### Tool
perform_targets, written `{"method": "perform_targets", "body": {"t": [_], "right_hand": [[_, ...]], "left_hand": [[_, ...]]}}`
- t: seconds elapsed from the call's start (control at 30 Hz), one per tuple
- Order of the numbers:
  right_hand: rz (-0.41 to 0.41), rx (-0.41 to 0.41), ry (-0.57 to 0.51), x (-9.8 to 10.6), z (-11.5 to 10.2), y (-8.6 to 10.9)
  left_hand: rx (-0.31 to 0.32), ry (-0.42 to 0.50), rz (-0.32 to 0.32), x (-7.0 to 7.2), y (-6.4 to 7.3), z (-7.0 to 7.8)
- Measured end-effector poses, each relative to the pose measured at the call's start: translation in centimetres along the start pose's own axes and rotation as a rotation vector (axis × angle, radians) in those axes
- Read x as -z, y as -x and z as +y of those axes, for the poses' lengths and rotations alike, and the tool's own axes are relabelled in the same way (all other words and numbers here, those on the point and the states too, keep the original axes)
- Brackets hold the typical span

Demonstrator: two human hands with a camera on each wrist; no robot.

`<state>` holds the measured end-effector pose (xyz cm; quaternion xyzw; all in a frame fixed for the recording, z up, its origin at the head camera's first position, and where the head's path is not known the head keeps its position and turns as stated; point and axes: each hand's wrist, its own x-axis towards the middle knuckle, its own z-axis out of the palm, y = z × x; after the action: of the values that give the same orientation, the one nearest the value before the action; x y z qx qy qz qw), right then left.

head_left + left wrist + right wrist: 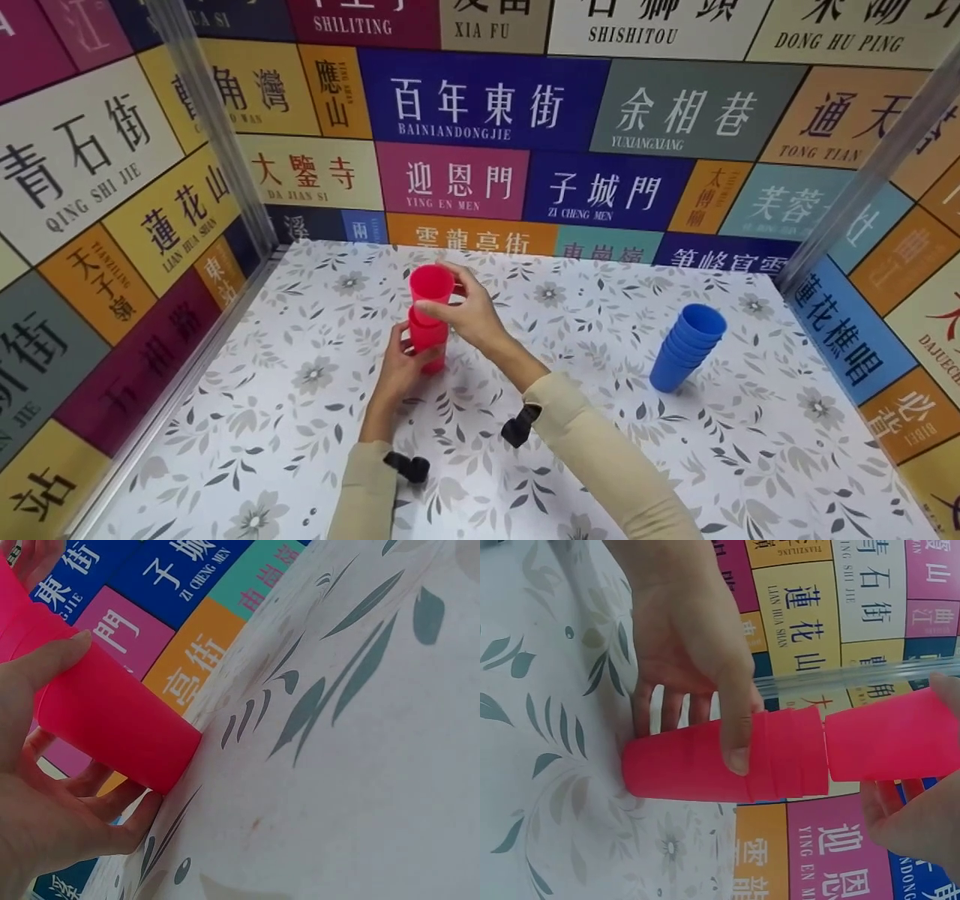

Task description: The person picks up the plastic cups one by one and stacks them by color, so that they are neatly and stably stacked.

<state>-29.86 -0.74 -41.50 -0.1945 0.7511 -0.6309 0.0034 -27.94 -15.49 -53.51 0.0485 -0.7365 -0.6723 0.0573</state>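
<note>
A stack of red cups (428, 336) stands on the patterned tabletop, its nested rims showing in the right wrist view. My left hand (401, 364) grips this stack around its side, thumb on one face and fingers on the other. Above it, a single red cup (892, 736) is held by my right hand (478, 315), thumb and fingers around its wall. The base of that cup is right at the stack's top rim, mouth facing up. In the left wrist view, the lower red cup (124, 716) has its base down at the tabletop.
A nested stack of blue cups (684, 351) stands upright to the right. The white tabletop (300, 442) has a grey leaf and flower print. Panels with street names (484, 97) rise at the back and both sides, with clear corner strips (232, 150) between them.
</note>
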Motion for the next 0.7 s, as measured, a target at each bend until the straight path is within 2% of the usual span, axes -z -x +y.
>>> {"method": "perform_targets", "body": {"t": [0.23, 0.5, 0.7], "right_hand": [[0.028, -0.019, 0.022, -0.4, 0.9, 0.0], [0.021, -0.054, 0.032, -0.4, 1.7, 0.2], [-0.006, -0.036, 0.012, -0.2, 1.7, 0.4]], "left_hand": [[0.007, -0.004, 0.014, 0.0, 0.1, -0.2], [-0.020, 0.024, 0.003, -0.2, 0.2, -0.2], [0.008, 0.028, 0.016, 0.0, 0.4, -0.4]]}}
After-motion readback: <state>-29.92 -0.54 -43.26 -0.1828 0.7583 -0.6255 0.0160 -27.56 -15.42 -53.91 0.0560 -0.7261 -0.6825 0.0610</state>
